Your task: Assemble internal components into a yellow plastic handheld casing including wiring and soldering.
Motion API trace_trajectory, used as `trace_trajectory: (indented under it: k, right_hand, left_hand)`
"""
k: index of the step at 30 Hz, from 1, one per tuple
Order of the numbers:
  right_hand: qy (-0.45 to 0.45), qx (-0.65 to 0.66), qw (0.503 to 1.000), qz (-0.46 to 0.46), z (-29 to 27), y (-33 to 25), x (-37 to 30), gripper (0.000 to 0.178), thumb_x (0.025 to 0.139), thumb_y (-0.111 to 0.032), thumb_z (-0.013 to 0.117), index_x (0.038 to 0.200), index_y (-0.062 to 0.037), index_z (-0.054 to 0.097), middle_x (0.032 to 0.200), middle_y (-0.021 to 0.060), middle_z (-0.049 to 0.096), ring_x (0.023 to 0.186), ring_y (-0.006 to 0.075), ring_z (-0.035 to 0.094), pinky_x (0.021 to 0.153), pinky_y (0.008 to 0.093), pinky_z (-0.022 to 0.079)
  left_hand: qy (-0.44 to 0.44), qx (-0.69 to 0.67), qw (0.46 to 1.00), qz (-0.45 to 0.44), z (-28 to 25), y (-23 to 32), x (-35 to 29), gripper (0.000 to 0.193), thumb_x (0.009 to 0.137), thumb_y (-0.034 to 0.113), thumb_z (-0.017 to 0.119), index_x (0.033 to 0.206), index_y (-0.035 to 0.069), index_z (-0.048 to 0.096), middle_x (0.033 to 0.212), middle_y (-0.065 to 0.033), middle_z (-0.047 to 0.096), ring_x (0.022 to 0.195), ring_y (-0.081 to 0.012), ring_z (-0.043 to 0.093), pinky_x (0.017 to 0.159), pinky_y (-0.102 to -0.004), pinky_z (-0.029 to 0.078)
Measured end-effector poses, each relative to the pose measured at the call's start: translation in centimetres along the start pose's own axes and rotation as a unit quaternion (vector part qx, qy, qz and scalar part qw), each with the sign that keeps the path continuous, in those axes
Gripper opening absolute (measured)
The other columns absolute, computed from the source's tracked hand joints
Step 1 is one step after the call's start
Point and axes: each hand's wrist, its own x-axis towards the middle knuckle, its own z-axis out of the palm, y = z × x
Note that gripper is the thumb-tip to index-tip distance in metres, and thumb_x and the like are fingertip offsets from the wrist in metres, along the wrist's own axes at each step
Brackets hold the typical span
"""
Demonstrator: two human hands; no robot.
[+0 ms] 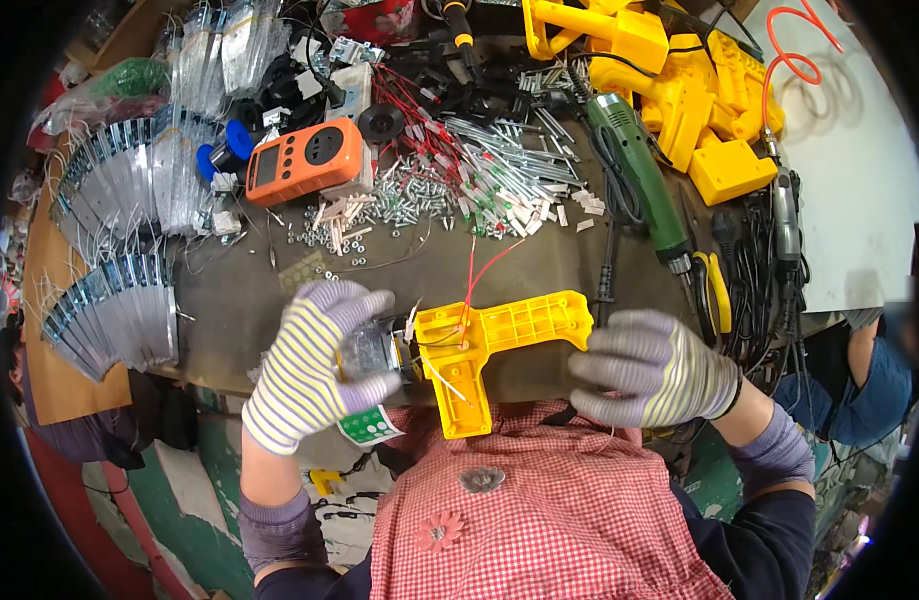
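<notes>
A yellow plastic housing half (524, 322), ribbed inside and shaped like a pistol-grip tool body, sits at the near edge of the bench. Red wires (471, 280) rise from its middle, and a white wire (447, 383) crosses its lower arm. At its left end is a clear, shiny cylindrical part (367, 352) with a dark collar. My left hand (314, 358), in a striped glove, is closed around that cylinder. My right hand (659, 370), gloved alike and blurred by motion, is just right of the housing's tip with fingers apart and nothing visible in them.
Behind the housing lie screws (411, 200), an orange meter (307, 160) and red-wired parts (424, 130). Fanned metal strips (114, 310) are at left. A green electric screwdriver (634, 170), yellow-handled pliers (717, 290) and yellow housings (729, 172) are at right. Another person's arm (861, 355) shows far right.
</notes>
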Motion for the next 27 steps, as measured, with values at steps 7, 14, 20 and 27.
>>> trace_trajectory:
  k: [7,14,20,27]
  right_hand:
    - [-0.12,-0.001,0.993,-0.017,-0.5,-0.3,-3.1,0.017,0.079,-0.018,0.068,0.095,-0.011,0.066,0.115,0.0049,0.067,0.11,0.0231,0.064,0.097,0.0397,0.053]
    - [-0.093,0.043,0.994,-0.024,0.2,0.1,-2.9,0.027,0.078,-0.018,0.069,0.104,-0.0133,0.064,0.107,0.0066,0.063,0.102,0.024,0.064,0.086,0.0379,0.056]
    - [-0.066,0.055,0.996,-0.029,2.0,0.2,-3.2,0.016,0.074,-0.017,0.069,0.086,-0.0068,0.067,0.107,0.0096,0.065,0.101,0.0252,0.064,0.088,0.0394,0.056]
    - [-0.015,0.378,0.918,0.122,-1.7,0.7,4.5,0.012,0.09,-0.012,0.064,0.094,-0.0019,0.069,0.105,0.0168,0.069,0.094,0.028,0.069,0.077,0.0367,0.056]
  left_hand:
    - [0.206,0.076,0.974,-0.064,0.7,-4.6,3.8,0.007,0.082,0.003,0.068,0.089,0.003,0.069,0.086,-0.011,0.066,0.078,-0.0249,0.063,0.074,-0.0356,0.05]
    - [0.078,0.331,0.936,-0.095,2.3,-4.0,8.2,0.012,0.075,0.015,0.075,0.081,0.009,0.068,0.08,-0.0087,0.064,0.081,-0.0297,0.063,0.075,-0.043,0.05]
    - [0.04,0.356,0.931,-0.07,1.8,-4.3,9.1,0.013,0.075,0.014,0.075,0.084,0.009,0.068,0.083,-0.0113,0.065,0.084,-0.0322,0.064,0.077,-0.0453,0.05]
    - [0.035,0.359,0.924,-0.128,1.4,-3.5,8.0,0.013,0.075,0.014,0.073,0.086,0.009,0.069,0.085,-0.0116,0.067,0.086,-0.0316,0.065,0.078,-0.0448,0.051]
